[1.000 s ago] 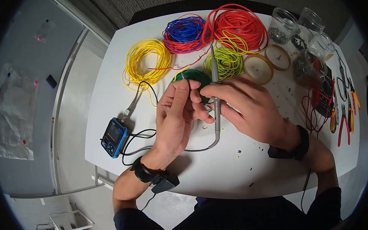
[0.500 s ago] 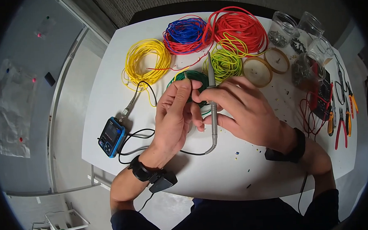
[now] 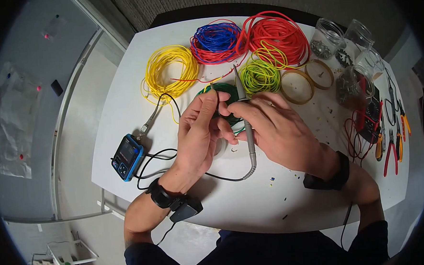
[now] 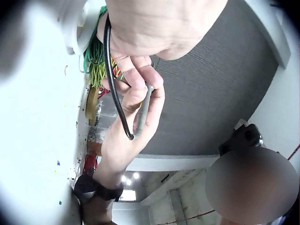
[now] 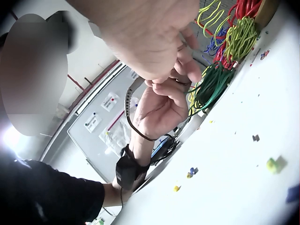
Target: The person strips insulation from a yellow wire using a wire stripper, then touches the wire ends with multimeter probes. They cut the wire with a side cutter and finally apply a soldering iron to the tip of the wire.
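A grey oscilloscope probe [image 3: 250, 135] stands nearly upright in the head view, its pointed tip leaning left. My right hand [image 3: 281, 131] grips its middle between thumb and fingers; the left wrist view shows the probe's grey body [image 4: 142, 112] along that palm. My left hand [image 3: 198, 128] pinches a small metal-tipped piece [image 3: 212, 86] between thumb and index finger; most of it is hidden, so I cannot tell its kind. Both hands' fingertips meet beside the probe, over the green wire coil [image 3: 226, 89]. The probe's black cable [image 3: 224, 178] passes behind the left wrist to a blue-and-black handheld oscilloscope [image 3: 127, 157].
Yellow [image 3: 156, 63], blue [image 3: 219, 37], red [image 3: 283, 37] and yellow-green [image 3: 259, 77] wire coils lie at the back. Two shallow round dishes [image 3: 298, 101], clear jars [image 3: 355, 85], a multimeter [image 3: 368, 122] and pliers [image 3: 390, 154] stand right. Wire scraps [image 3: 272, 179] dot the table.
The probe's tip has swung slightly left and toward me in my right hand, from upright to leaning. My left fingers have shifted slightly, still pinching the small piece.
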The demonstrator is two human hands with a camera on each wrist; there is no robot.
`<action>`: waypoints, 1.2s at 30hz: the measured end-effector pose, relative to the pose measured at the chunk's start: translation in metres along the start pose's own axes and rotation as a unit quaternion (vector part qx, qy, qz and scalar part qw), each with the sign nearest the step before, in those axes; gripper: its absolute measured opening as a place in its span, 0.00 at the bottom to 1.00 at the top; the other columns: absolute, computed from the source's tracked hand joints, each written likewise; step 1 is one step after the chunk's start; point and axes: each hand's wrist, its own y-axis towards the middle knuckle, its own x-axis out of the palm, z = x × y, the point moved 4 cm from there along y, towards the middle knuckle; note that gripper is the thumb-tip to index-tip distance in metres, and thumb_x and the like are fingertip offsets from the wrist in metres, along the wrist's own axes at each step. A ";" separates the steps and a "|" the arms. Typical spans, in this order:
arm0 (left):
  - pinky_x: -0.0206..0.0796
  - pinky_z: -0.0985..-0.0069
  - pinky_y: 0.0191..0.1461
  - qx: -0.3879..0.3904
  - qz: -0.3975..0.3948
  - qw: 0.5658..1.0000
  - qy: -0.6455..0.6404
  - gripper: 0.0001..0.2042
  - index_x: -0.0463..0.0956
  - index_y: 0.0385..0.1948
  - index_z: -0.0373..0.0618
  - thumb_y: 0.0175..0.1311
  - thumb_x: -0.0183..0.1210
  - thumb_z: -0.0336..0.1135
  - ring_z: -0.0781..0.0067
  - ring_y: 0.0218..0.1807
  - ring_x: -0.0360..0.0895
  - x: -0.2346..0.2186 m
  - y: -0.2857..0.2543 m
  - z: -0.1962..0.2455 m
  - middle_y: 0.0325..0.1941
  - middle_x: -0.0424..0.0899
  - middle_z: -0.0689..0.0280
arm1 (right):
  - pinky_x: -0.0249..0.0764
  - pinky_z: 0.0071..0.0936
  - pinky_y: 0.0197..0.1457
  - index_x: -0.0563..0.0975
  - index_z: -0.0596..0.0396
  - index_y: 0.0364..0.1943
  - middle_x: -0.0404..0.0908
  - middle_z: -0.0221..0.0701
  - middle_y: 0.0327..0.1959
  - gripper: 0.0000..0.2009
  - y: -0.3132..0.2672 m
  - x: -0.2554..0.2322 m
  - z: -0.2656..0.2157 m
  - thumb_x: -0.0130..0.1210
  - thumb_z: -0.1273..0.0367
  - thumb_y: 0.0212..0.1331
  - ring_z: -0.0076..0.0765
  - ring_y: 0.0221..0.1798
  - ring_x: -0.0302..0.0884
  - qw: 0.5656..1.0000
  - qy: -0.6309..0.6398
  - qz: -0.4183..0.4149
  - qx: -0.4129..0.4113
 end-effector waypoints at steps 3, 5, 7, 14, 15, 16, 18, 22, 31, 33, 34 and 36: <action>0.80 0.72 0.27 -0.002 -0.003 1.000 -0.001 0.18 0.77 0.51 0.39 0.82 0.49 0.46 0.75 0.22 0.81 -0.003 0.001 -0.002 0.37 0.80 0.69 | 0.68 0.45 0.66 0.73 0.63 0.61 0.78 0.37 0.53 0.25 0.001 0.000 0.000 0.58 0.73 0.57 0.41 0.55 0.77 1.000 -0.008 -0.006 -0.001; 0.81 0.71 0.28 -0.002 -0.006 1.000 -0.001 0.18 0.77 0.52 0.38 0.82 0.49 0.46 0.74 0.22 0.82 -0.001 0.000 -0.001 0.38 0.81 0.68 | 0.68 0.46 0.67 0.73 0.63 0.62 0.78 0.37 0.53 0.25 0.001 -0.001 0.000 0.57 0.73 0.57 0.41 0.56 0.77 1.000 -0.014 -0.010 -0.005; 0.81 0.72 0.29 -0.011 0.009 1.000 -0.001 0.18 0.77 0.52 0.38 0.81 0.49 0.46 0.74 0.23 0.82 0.001 -0.001 0.000 0.39 0.81 0.68 | 0.67 0.46 0.68 0.73 0.63 0.62 0.78 0.38 0.53 0.25 0.001 -0.002 -0.001 0.57 0.73 0.58 0.41 0.56 0.77 1.000 -0.019 -0.013 -0.009; 0.81 0.73 0.30 0.013 0.020 1.000 0.008 0.18 0.77 0.52 0.38 0.81 0.49 0.46 0.75 0.23 0.82 0.001 -0.002 0.003 0.39 0.81 0.67 | 0.63 0.48 0.72 0.70 0.63 0.66 0.78 0.38 0.54 0.27 0.001 -0.001 -0.003 0.56 0.75 0.60 0.41 0.56 0.78 0.999 -0.033 -0.025 -0.026; 0.81 0.73 0.30 0.017 0.021 1.000 0.013 0.18 0.77 0.52 0.38 0.81 0.49 0.46 0.75 0.23 0.82 0.001 -0.003 0.003 0.39 0.81 0.67 | 0.62 0.48 0.72 0.70 0.63 0.66 0.78 0.39 0.54 0.27 0.000 -0.001 -0.003 0.55 0.75 0.60 0.41 0.56 0.78 0.999 -0.031 -0.027 -0.024; 0.81 0.73 0.30 0.021 0.022 0.999 0.018 0.19 0.77 0.52 0.38 0.81 0.50 0.46 0.74 0.23 0.82 0.001 -0.003 0.003 0.39 0.81 0.67 | 0.62 0.48 0.72 0.70 0.63 0.66 0.78 0.39 0.54 0.27 0.000 -0.001 -0.002 0.55 0.75 0.60 0.41 0.56 0.78 0.999 -0.032 -0.027 -0.023; 0.81 0.74 0.30 0.017 0.023 0.999 0.020 0.19 0.77 0.52 0.38 0.81 0.49 0.46 0.75 0.23 0.82 0.000 -0.002 0.002 0.39 0.81 0.67 | 0.61 0.49 0.73 0.69 0.62 0.68 0.78 0.39 0.53 0.28 0.000 0.000 -0.002 0.55 0.75 0.60 0.41 0.56 0.78 0.999 -0.024 -0.037 -0.017; 0.81 0.73 0.31 0.009 0.027 0.999 0.022 0.18 0.77 0.52 0.38 0.81 0.50 0.46 0.75 0.23 0.82 -0.001 -0.001 0.003 0.39 0.82 0.67 | 0.61 0.49 0.73 0.69 0.62 0.68 0.78 0.40 0.52 0.28 0.000 -0.001 -0.003 0.55 0.75 0.60 0.41 0.56 0.78 0.999 -0.026 -0.033 -0.019; 0.81 0.72 0.32 0.003 0.021 1.000 0.024 0.18 0.77 0.53 0.39 0.81 0.50 0.46 0.75 0.24 0.82 -0.002 -0.002 0.001 0.39 0.82 0.67 | 0.72 0.43 0.64 0.73 0.59 0.67 0.73 0.42 0.52 0.28 -0.004 0.002 -0.005 0.59 0.74 0.59 0.47 0.52 0.77 0.999 0.011 -0.028 0.029; 0.81 0.72 0.32 0.005 0.024 1.000 0.014 0.18 0.77 0.53 0.39 0.81 0.50 0.46 0.75 0.24 0.82 0.000 -0.002 0.002 0.39 0.81 0.67 | 0.75 0.40 0.58 0.75 0.56 0.66 0.70 0.43 0.52 0.27 -0.003 0.001 -0.005 0.59 0.74 0.58 0.49 0.50 0.76 0.999 0.009 0.045 0.020; 0.81 0.73 0.32 0.007 0.026 1.000 0.005 0.18 0.77 0.53 0.39 0.81 0.50 0.46 0.75 0.24 0.82 0.000 -0.002 0.002 0.39 0.81 0.67 | 0.75 0.40 0.58 0.75 0.56 0.66 0.70 0.43 0.52 0.27 -0.002 -0.001 -0.007 0.59 0.74 0.58 0.49 0.50 0.76 0.999 0.008 0.045 0.019; 0.81 0.73 0.32 0.011 0.030 0.999 0.014 0.18 0.78 0.53 0.39 0.81 0.50 0.46 0.75 0.24 0.82 -0.002 -0.001 0.002 0.40 0.81 0.67 | 0.76 0.42 0.57 0.74 0.56 0.66 0.70 0.43 0.50 0.28 -0.001 -0.006 -0.010 0.60 0.73 0.57 0.49 0.50 0.77 0.998 0.000 0.036 0.049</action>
